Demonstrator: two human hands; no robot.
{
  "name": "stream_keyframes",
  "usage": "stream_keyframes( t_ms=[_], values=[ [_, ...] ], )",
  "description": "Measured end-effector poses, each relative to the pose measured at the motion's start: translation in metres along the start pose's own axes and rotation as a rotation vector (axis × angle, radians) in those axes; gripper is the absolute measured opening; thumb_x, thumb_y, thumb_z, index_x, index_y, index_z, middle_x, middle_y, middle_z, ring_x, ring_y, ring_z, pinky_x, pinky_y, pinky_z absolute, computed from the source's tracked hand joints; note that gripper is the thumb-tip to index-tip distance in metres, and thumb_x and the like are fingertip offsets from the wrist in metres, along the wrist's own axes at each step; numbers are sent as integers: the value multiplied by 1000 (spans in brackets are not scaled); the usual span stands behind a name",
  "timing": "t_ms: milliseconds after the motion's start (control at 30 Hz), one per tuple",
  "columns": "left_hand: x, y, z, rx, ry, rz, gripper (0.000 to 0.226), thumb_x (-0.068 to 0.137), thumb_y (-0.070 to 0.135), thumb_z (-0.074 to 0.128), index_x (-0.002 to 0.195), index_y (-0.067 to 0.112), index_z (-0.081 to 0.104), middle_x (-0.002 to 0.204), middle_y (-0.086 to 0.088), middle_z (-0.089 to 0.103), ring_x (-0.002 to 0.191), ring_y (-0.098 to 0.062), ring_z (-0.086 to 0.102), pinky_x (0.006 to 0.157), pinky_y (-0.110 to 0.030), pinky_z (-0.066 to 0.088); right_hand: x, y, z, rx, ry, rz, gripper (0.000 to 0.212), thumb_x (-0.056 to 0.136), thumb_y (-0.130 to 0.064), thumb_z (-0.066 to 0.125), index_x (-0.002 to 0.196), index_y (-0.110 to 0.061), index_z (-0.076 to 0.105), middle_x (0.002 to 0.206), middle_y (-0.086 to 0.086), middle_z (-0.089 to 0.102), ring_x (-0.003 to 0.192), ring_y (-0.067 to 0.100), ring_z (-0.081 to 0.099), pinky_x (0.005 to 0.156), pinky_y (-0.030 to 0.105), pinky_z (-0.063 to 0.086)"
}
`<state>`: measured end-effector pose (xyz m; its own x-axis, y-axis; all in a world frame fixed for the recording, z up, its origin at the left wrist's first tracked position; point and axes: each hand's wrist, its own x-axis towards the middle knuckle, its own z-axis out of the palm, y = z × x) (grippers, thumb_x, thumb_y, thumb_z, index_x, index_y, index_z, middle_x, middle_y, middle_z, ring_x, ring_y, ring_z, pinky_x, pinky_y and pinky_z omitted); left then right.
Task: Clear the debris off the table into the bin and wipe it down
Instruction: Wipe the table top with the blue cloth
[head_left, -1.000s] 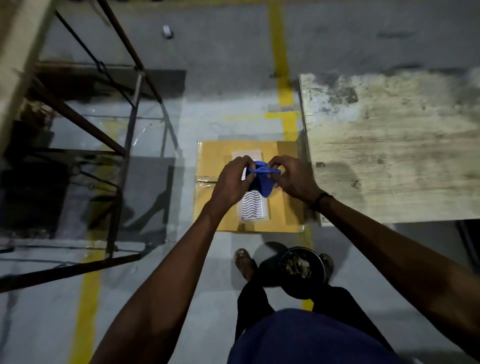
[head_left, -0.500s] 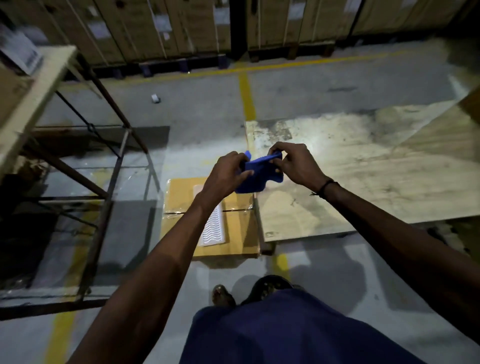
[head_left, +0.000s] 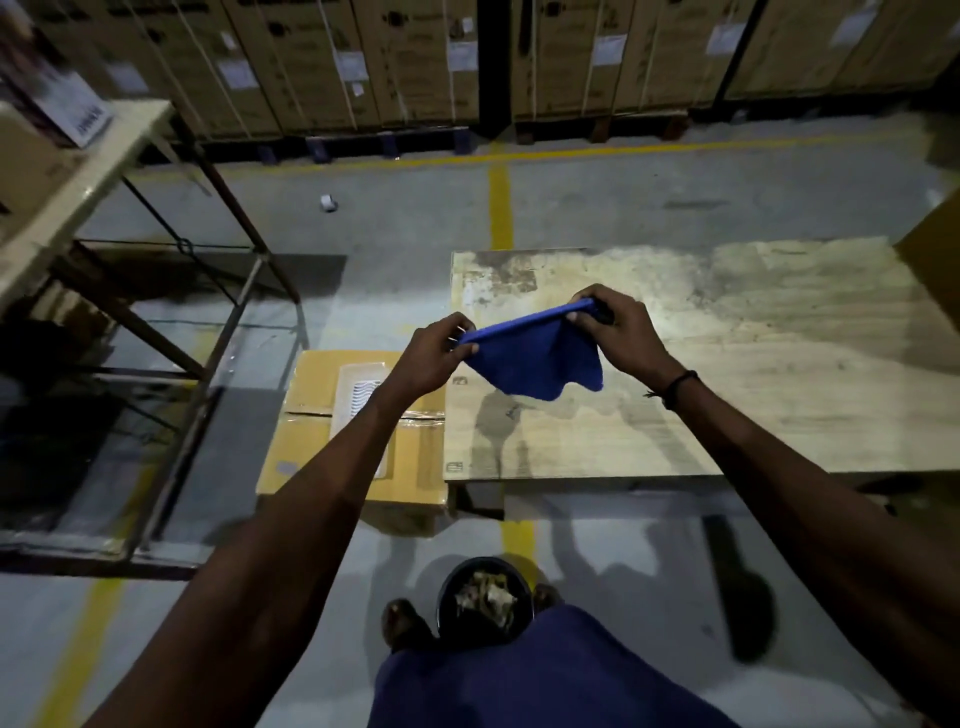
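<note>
Mid-frame, we saw both arms stretched forward: the left hand (head_left: 434, 353) and the right hand (head_left: 618, 327) each pinched a top corner of one blue wiping cloth (head_left: 535, 358), pulled taut above the pale worn wooden table (head_left: 727, 364). One round black bin (head_left: 485, 597) of crumpled debris sat at bottom centre.

Warehouse: strapped cartons (head_left: 332, 57) on pallets, yellow floor lines (head_left: 500, 208).

A taped cardboard box (head_left: 358, 436) lies on the floor. A metal-framed rack (head_left: 171, 312) stands left. Strapped cartons (head_left: 363, 57) line the far wall.
</note>
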<state>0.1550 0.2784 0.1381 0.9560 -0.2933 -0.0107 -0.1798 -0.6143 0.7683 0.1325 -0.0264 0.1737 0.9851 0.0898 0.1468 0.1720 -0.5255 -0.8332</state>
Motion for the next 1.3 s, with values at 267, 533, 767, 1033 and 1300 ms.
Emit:
stream_keyframes(
  t_ms=[267, 533, 767, 1033, 1300],
  values=[
    [-23, 33, 12, -379, 279, -97, 27, 94, 21, 78, 107, 19, 54, 103, -8, 74, 95, -19, 75, 76, -37, 61, -28, -4, -11, 245, 198, 115, 28, 97, -13, 77, 110, -15, 53, 76, -2, 74, 69, 5, 70, 63, 21, 53],
    [-41, 49, 11, -426, 362, 37, 41, 91, -12, 42, 85, 16, 72, 92, 0, 73, 90, -7, 65, 85, -31, 45, -38, -31, 1, 250, 266, 38, 24, 99, 5, 59, 91, -14, 73, 89, -1, 76, 85, 1, 68, 80, 22, 49],
    [-62, 43, -18, -421, 230, 134, 34, 88, 11, 65, 120, 21, 74, 130, 9, 63, 120, -14, 63, 103, -46, 54, -55, -44, 13, 310, 57, -28, 38, 95, 1, 72, 129, -17, 71, 130, -7, 70, 120, 10, 65, 99, 29, 54],
    [-72, 18, -22, -368, -13, 74, 86, 78, 21, 84, 154, 31, 45, 150, 20, 44, 138, -17, 50, 109, -42, 51, -76, -25, 33, 362, 15, 120, 39, 97, 8, 67, 126, -17, 71, 132, -2, 70, 114, 16, 67, 94, 32, 56],
    [-48, -11, 17, -523, -154, -233, 91, 88, -4, 80, 162, 25, 36, 152, -2, 44, 122, -20, 62, 85, -27, 62, -81, 25, 49, 449, -217, 393, 73, 93, 0, 77, 154, -29, 49, 145, -17, 58, 105, 18, 75, 71, 40, 64]
  ],
)
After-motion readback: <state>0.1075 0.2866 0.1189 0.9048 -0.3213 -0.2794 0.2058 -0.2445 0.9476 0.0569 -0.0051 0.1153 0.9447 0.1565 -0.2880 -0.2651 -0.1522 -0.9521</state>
